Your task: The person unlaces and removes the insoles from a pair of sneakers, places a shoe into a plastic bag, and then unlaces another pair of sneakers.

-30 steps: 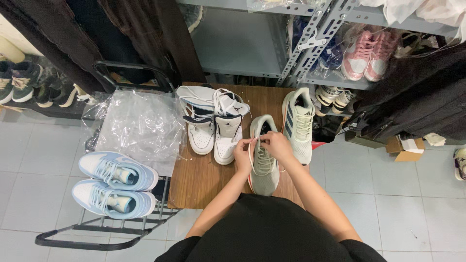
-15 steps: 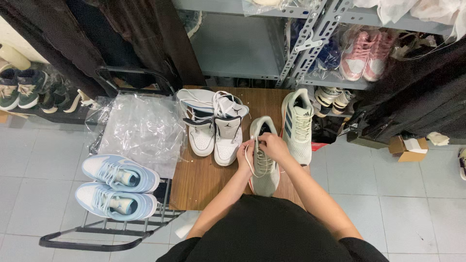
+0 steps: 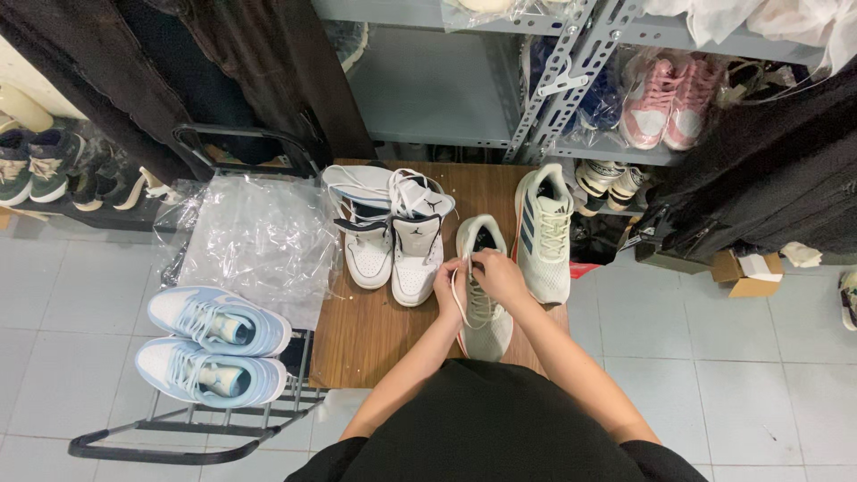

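Two hands stay on the pale green sneaker [image 3: 485, 308] at the wooden table's [image 3: 366, 335] middle as before, its mate [image 3: 544, 234] at one o'clock, the right hand [image 3: 500, 277] and left hand [image 3: 446, 284] each pinched closed on the white lace [image 3: 457, 299], now raised slightly higher.

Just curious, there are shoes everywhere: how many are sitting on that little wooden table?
4: two white high-tops side by side at left, a grey sneaker under both hands, and its pale mate at right. Others may be hidden.
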